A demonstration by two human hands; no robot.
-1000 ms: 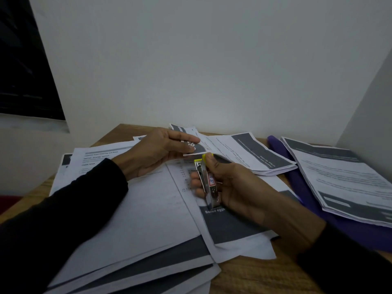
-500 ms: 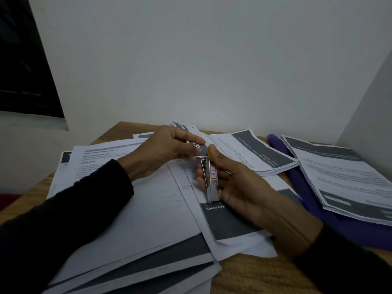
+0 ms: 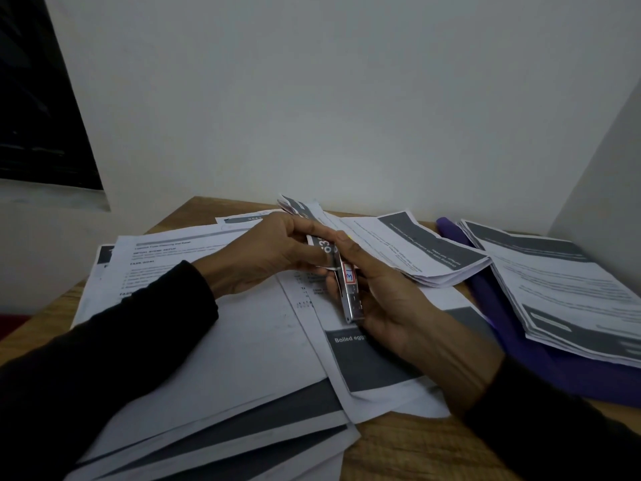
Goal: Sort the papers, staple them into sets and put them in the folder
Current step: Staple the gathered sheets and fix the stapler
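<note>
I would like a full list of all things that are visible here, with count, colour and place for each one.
stapler: one, silver with a small white label, held in the right hand above the middle papers
held paper set: one, white with dark grey band, lifted at the table's middle, its corner at the stapler's front end
loose papers: many, white with grey bands, spread over the left and middle of the table
far stack: one, white and grey, behind the hands
right stack: one, white and grey, lying on the folder
folder: one, purple, right side of the table
table: one, brown wood
wall: white, behind
left hand: black sleeve, pinches the held paper set
right hand: black sleeve, grips the stapler
</note>
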